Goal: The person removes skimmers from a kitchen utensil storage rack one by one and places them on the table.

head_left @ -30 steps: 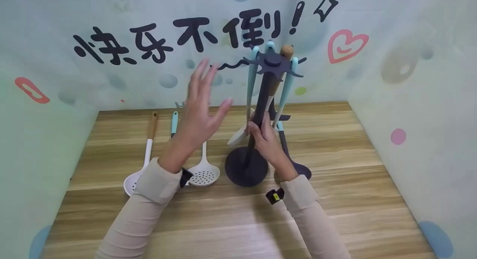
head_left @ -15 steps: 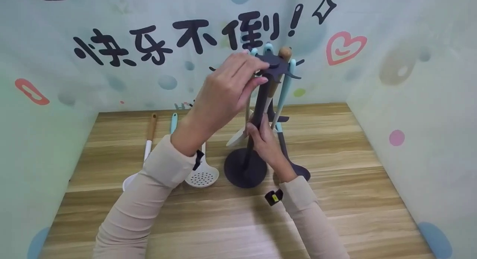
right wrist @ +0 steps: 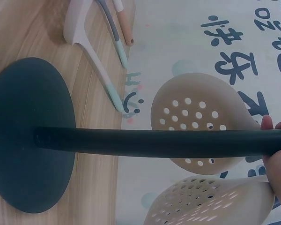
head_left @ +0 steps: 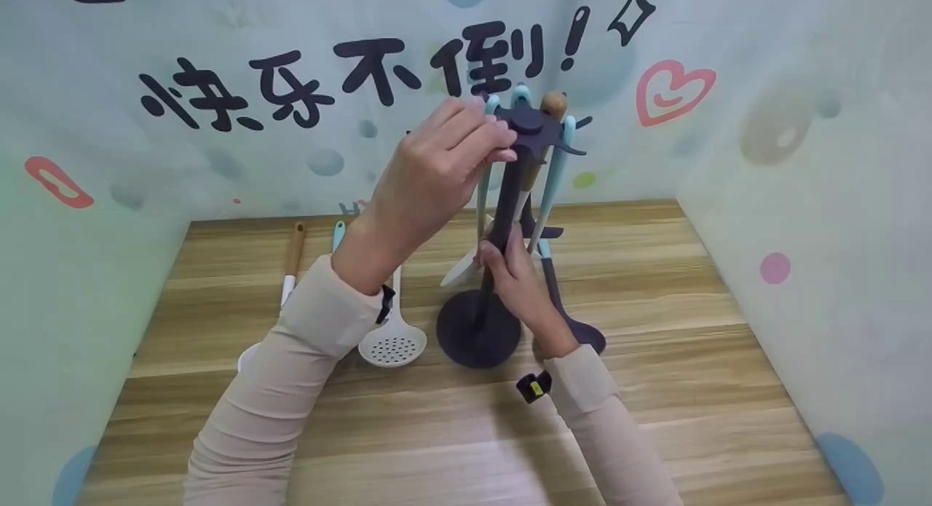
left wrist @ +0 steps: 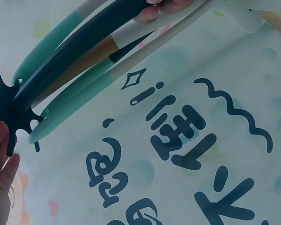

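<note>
A dark utensil stand, with its pole (head_left: pixel 510 178), round base (head_left: pixel 478 338) and hooked top (head_left: pixel 535 120), stands on the table. My left hand (head_left: pixel 437 156) pinches the left side of the hooked top between thumb and fingers; the left wrist view shows these fingers (left wrist: pixel 8 168) at the hooks. Lower down, my right hand (head_left: pixel 523 280) grips the pole. Several utensils hang from the hooks, with turquoise handles (left wrist: pixel 75 105) and a wooden handle (left wrist: pixel 79 61). Two pale perforated skimmers, one behind the pole (right wrist: pixel 171 89) and one below (right wrist: pixel 253 206), hang near my right hand.
Left of the base lies a white skimmer (head_left: pixel 393 330). Further left are a wooden-handled utensil (head_left: pixel 295 251) and a turquoise handle (head_left: pixel 338 233), partly hidden by my left arm. A dark ladle (head_left: pixel 588 337) lies at the right. Printed cloth walls (head_left: pixel 772 164) enclose the table.
My left hand, spread in the air left of the stand a second ago, has moved right and pinched its hooked top. My right hand keeps its grip on the pole.
</note>
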`<action>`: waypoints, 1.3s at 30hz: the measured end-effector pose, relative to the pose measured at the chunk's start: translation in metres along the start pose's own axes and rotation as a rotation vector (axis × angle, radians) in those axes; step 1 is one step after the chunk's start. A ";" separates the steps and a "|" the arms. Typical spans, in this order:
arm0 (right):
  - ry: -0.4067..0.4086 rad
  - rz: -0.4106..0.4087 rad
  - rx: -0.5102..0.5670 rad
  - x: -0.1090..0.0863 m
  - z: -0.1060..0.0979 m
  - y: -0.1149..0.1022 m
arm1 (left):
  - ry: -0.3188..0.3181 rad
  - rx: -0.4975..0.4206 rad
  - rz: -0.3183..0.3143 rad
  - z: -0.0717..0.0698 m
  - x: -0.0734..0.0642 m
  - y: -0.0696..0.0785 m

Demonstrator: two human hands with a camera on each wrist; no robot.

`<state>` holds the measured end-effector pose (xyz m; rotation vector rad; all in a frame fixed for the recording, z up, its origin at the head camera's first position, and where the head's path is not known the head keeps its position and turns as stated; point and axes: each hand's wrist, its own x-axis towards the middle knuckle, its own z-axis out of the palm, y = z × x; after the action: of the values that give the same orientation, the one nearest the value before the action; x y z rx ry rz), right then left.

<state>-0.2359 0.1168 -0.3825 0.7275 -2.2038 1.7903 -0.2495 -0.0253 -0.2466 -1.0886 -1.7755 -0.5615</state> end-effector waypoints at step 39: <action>-0.053 -0.020 -0.146 0.002 -0.012 0.026 | -0.113 0.466 -0.026 0.014 0.023 0.043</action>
<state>-0.2521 0.1319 -0.4011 0.7701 -2.3237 1.5985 -0.2229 0.0164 -0.2364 -0.7834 -1.8950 -0.0882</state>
